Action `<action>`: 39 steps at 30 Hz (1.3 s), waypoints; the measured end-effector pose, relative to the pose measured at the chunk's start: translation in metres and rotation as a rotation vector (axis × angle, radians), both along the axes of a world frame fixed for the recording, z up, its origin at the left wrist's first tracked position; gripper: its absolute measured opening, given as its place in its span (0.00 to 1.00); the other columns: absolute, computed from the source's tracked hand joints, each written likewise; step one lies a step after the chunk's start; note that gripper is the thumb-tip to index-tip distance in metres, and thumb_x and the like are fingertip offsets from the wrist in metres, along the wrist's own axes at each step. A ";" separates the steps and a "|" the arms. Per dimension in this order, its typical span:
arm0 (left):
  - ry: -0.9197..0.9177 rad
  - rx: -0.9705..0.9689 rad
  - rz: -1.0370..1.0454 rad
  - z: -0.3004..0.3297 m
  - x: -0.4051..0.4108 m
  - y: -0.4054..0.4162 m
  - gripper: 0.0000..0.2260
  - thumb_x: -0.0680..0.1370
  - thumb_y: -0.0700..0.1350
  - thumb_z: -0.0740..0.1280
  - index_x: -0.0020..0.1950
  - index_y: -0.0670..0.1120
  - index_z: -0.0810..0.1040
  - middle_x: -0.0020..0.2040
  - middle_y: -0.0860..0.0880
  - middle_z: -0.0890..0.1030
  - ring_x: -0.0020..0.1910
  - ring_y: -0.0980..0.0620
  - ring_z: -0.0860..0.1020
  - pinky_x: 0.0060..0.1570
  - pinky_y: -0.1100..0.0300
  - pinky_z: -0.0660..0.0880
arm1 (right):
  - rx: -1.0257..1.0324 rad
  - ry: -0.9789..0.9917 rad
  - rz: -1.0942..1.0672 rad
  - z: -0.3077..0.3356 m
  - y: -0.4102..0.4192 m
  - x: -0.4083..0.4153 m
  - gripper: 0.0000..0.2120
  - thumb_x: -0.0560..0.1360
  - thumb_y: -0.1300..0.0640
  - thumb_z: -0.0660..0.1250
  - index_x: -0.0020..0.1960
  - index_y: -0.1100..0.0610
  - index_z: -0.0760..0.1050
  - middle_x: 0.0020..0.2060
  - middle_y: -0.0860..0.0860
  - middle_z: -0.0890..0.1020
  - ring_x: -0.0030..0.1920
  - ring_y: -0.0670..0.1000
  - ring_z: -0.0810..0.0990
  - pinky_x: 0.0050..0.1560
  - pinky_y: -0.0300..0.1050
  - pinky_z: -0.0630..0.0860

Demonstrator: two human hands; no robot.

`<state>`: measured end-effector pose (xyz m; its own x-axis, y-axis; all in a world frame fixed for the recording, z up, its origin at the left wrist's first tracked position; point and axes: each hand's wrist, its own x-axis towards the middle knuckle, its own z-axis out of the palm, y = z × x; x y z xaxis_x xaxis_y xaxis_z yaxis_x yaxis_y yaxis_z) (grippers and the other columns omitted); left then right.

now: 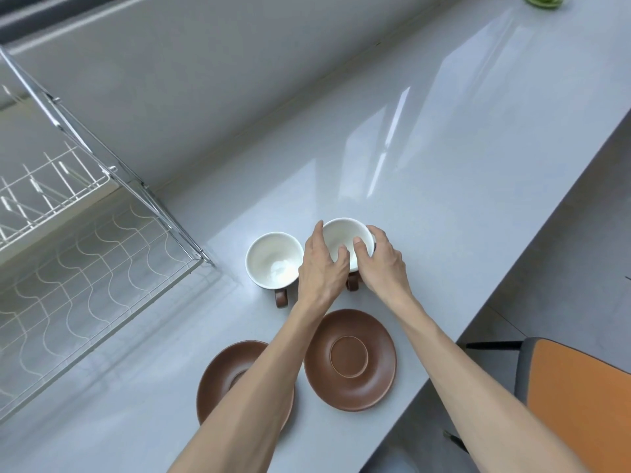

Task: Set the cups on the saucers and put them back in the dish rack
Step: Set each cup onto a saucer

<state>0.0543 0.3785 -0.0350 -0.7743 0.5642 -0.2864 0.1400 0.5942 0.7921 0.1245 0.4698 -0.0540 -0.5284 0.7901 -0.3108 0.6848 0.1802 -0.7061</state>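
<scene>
Two brown cups with white insides stand upright on the grey counter. My left hand and my right hand both grip the right cup at its rim, with fingers inside it. The left cup stands free beside it, its handle pointing toward me. Two brown saucers lie nearer to me: the right saucer is bare, and the left saucer is partly hidden under my left forearm. The wire dish rack stands at the left.
The counter stretches away to the right, with a wall along its far side. A green object sits at the far end. An orange chair stands below the counter's near edge at the right.
</scene>
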 end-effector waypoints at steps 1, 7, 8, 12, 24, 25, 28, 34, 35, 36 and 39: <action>0.000 0.005 0.000 0.001 0.001 -0.001 0.30 0.82 0.50 0.61 0.81 0.48 0.54 0.80 0.49 0.63 0.77 0.49 0.64 0.71 0.53 0.62 | 0.006 0.005 0.000 0.002 -0.001 0.002 0.23 0.81 0.46 0.57 0.73 0.52 0.64 0.64 0.55 0.78 0.64 0.61 0.74 0.60 0.50 0.67; 0.017 0.060 -0.008 0.015 0.011 -0.012 0.29 0.82 0.49 0.61 0.81 0.49 0.56 0.80 0.49 0.63 0.77 0.50 0.63 0.68 0.59 0.61 | 0.051 0.045 -0.005 0.019 -0.007 0.015 0.23 0.81 0.46 0.57 0.73 0.52 0.65 0.63 0.56 0.78 0.63 0.61 0.75 0.59 0.50 0.67; 0.020 0.069 -0.012 0.018 0.013 -0.015 0.28 0.82 0.48 0.61 0.81 0.49 0.56 0.80 0.49 0.64 0.77 0.50 0.64 0.68 0.59 0.61 | 0.057 0.048 -0.003 0.022 -0.008 0.017 0.23 0.81 0.46 0.57 0.73 0.52 0.65 0.63 0.56 0.78 0.62 0.61 0.75 0.60 0.50 0.67; 0.024 0.092 -0.022 0.028 0.023 -0.029 0.28 0.82 0.46 0.60 0.81 0.49 0.56 0.79 0.49 0.64 0.77 0.50 0.63 0.65 0.64 0.58 | 0.079 0.060 0.005 0.031 -0.019 0.028 0.23 0.81 0.46 0.56 0.73 0.52 0.65 0.62 0.56 0.79 0.62 0.61 0.75 0.60 0.50 0.67; -0.026 0.101 -0.063 0.049 0.067 -0.080 0.29 0.80 0.42 0.61 0.81 0.49 0.57 0.79 0.49 0.65 0.77 0.48 0.64 0.72 0.54 0.61 | 0.079 0.060 -0.010 0.046 -0.068 0.076 0.22 0.81 0.47 0.57 0.73 0.53 0.66 0.63 0.56 0.78 0.63 0.62 0.75 0.63 0.52 0.68; -0.031 0.100 -0.070 0.049 0.070 -0.086 0.29 0.80 0.42 0.61 0.81 0.48 0.57 0.79 0.49 0.65 0.77 0.48 0.64 0.71 0.56 0.60 | 0.075 0.059 -0.009 0.046 -0.073 0.080 0.22 0.81 0.47 0.57 0.73 0.53 0.66 0.64 0.56 0.78 0.63 0.62 0.75 0.63 0.52 0.67; -0.064 0.085 -0.101 0.047 0.079 -0.101 0.30 0.80 0.41 0.61 0.81 0.48 0.55 0.79 0.48 0.64 0.77 0.48 0.64 0.71 0.56 0.61 | 0.055 0.051 -0.011 0.041 -0.087 0.092 0.22 0.81 0.46 0.56 0.73 0.52 0.66 0.64 0.56 0.78 0.63 0.62 0.74 0.62 0.52 0.67; -0.147 0.024 -0.106 0.040 0.097 -0.129 0.32 0.78 0.42 0.60 0.81 0.52 0.55 0.78 0.49 0.67 0.72 0.43 0.70 0.71 0.45 0.67 | 0.026 0.020 -0.021 0.028 -0.114 0.113 0.21 0.81 0.47 0.56 0.72 0.52 0.66 0.63 0.55 0.79 0.63 0.62 0.75 0.62 0.52 0.68; -0.155 0.020 -0.111 0.040 0.099 -0.132 0.32 0.78 0.42 0.60 0.81 0.52 0.55 0.78 0.48 0.67 0.73 0.44 0.70 0.72 0.46 0.67 | 0.024 0.016 -0.026 0.026 -0.117 0.116 0.21 0.81 0.47 0.56 0.72 0.52 0.66 0.63 0.55 0.79 0.63 0.62 0.74 0.62 0.52 0.68; -0.163 0.017 -0.115 0.040 0.101 -0.134 0.32 0.78 0.41 0.60 0.81 0.52 0.55 0.78 0.48 0.66 0.74 0.45 0.68 0.72 0.46 0.66 | 0.021 0.012 -0.029 0.025 -0.120 0.119 0.21 0.81 0.47 0.56 0.72 0.52 0.66 0.64 0.55 0.78 0.64 0.62 0.74 0.62 0.52 0.68; -0.190 0.011 -0.115 0.038 0.105 -0.139 0.32 0.78 0.40 0.60 0.81 0.51 0.55 0.78 0.47 0.66 0.75 0.47 0.67 0.73 0.48 0.65 | 0.011 0.007 -0.030 0.021 -0.126 0.124 0.21 0.81 0.47 0.56 0.72 0.52 0.66 0.64 0.55 0.78 0.64 0.62 0.74 0.63 0.53 0.68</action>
